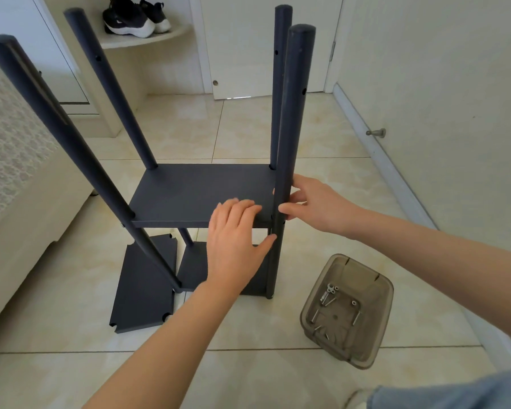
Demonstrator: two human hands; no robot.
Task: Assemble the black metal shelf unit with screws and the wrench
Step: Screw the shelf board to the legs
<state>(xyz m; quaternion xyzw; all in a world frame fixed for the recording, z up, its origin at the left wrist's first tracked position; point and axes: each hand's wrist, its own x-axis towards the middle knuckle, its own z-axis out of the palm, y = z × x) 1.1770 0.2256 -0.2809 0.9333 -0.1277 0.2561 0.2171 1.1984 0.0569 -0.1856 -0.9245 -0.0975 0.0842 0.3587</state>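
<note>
The black shelf unit stands on the tiled floor with several round posts rising from a bottom panel. A middle shelf panel [195, 193] sits between the posts. My left hand [233, 240] lies flat on that panel's near right corner, its thumb touching the near right post [289, 137]. My right hand [316, 202] holds the same post from the right, fingers and thumb curled round it at shelf height. A loose black panel [142, 287] lies flat on the floor at the left. Several silver screws [328, 295] lie in a smoky clear plastic bin [363, 346]. No wrench is visible.
A white bed or sofa edge [27, 219] runs along the left. A white wall with a door stopper [376, 132] is at the right, closed doors behind. Shoes [136, 17] sit on a corner shelf at the back. My knee in jeans [455, 391] shows bottom right.
</note>
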